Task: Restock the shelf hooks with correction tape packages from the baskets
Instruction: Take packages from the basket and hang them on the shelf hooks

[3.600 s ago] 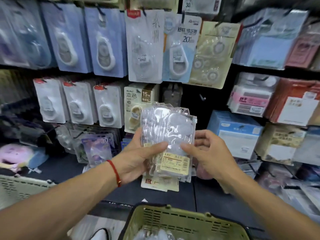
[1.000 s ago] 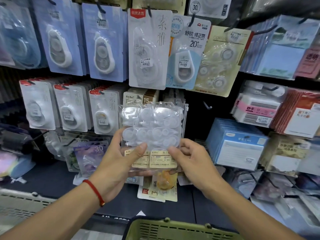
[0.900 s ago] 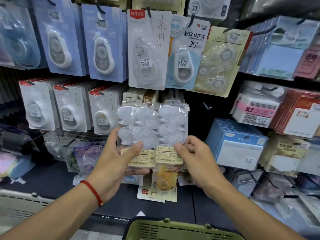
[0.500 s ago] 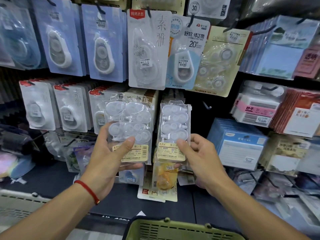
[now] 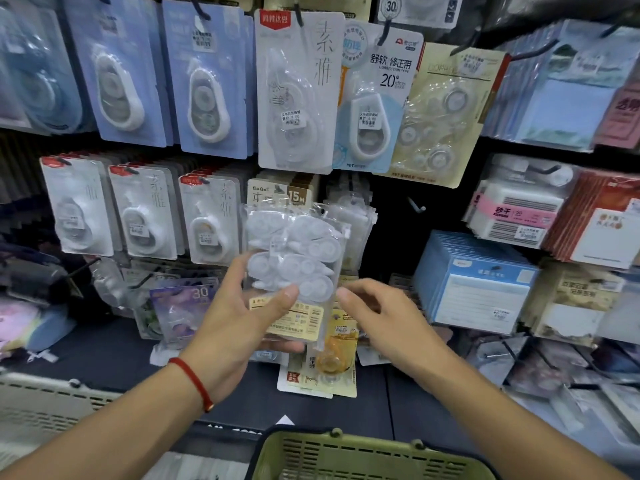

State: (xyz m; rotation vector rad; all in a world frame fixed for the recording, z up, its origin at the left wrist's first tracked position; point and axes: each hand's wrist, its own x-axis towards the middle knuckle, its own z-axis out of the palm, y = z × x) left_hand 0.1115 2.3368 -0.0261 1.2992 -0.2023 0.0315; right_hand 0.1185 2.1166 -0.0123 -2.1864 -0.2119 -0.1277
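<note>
Correction tape packages [image 5: 294, 271]: clear stack gripped in left hand [image 5: 239, 317], thumb on front, fingers behind, raised before lower hook row. Right hand [image 5: 377, 317] just beside stack's right edge, fingers loosely curled, holding nothing. Same clear packs hanging on hook [image 5: 356, 220] behind. Green basket [image 5: 346, 455] below.

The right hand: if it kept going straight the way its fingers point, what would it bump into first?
Probably the clear packs held in the left hand. The right hand is empty, its fingers aimed left at their right edge. Depth is unclear; it could slip behind them to the hanging packs.
</note>
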